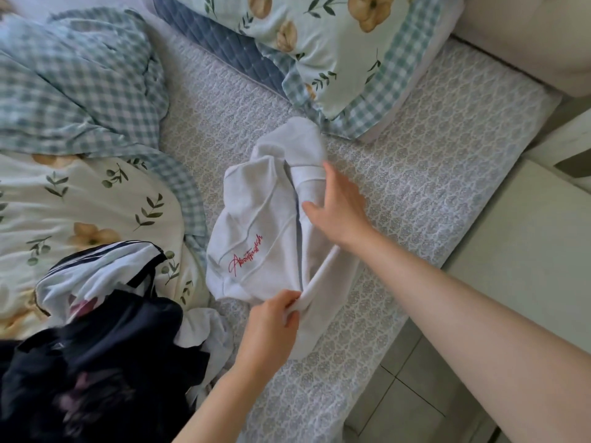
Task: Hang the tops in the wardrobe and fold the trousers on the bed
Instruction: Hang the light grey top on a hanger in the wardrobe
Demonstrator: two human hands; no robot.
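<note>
Lying nearest, at about seven o'clock in the view, is a heap of dark navy clothes [105,353], with a white piece edged in dark stripes [96,273] just beyond it and touching it. At six o'clock the left hand [271,321] pinches a bunched fold at the near edge of a pale grey garment [256,225], thumb and fingers curled round the cloth. That garment is spread in the middle of the bed [399,187], on the patterned sheet, with a line of red script [245,254] on its left half; whether it is a top or trousers cannot be told from here. The right hand [340,209], reaching in from four o'clock, lies open against the garment's right side, fingers straight and slightly spread, thumb touching the cloth. At five o'clock, off the edge of the mattress, pale floor tiles [415,394] show, and at three o'clock a cream bedside cabinet [527,235] stands close beside the bed. To the left, from nine to eleven o'clock, a rumpled duvet [80,91] lies in folds, gingham on one side and floral on the other, its edge near the garment. Farther off, at one o'clock, a floral pillow [335,43] with a gingham border lies just beyond the garment's far end, partly over a blue quilted pad [217,36]. Beyond it, at two o'clock, is a cream headboard [527,27].
</note>
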